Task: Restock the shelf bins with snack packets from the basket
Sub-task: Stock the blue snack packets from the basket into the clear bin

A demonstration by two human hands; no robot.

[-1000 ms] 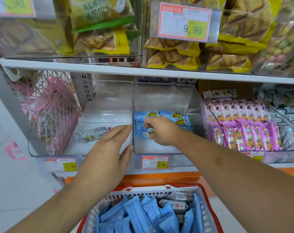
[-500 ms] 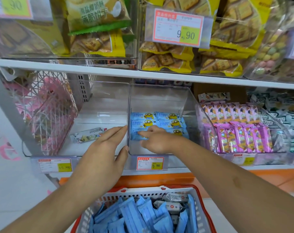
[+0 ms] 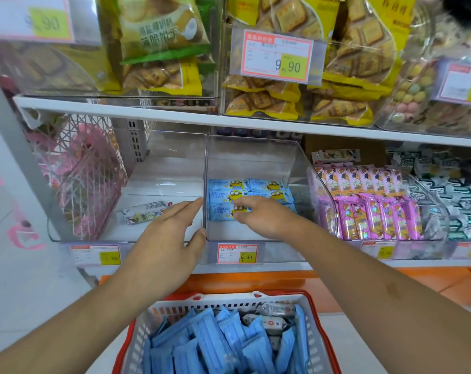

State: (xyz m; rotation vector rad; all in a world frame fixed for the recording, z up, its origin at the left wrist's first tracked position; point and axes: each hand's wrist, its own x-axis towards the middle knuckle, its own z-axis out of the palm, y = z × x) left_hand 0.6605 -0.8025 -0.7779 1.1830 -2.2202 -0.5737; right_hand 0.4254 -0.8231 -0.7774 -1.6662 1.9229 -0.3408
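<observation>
Head view | right hand (image 3: 258,217) fingers resting on blue packets (image 3: 229,197) in clear bin (image 3: 255,157) | left hand (image 3: 172,230) spread against bin divider | basket (image 3: 313,333) below holds more | packets likely light, crinkly, slippery; pinch edges.

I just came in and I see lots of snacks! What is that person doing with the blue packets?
A person is filling a clear shelf bin with blue snack packets. The right hand is inside the bin, fingertips on the front packets, arranging them. The left hand rests open against the wall between this bin and the neighbouring bin, which holds a single white packet. Below, a red-rimmed basket is full of more blue packets waiting to go in.
</observation>
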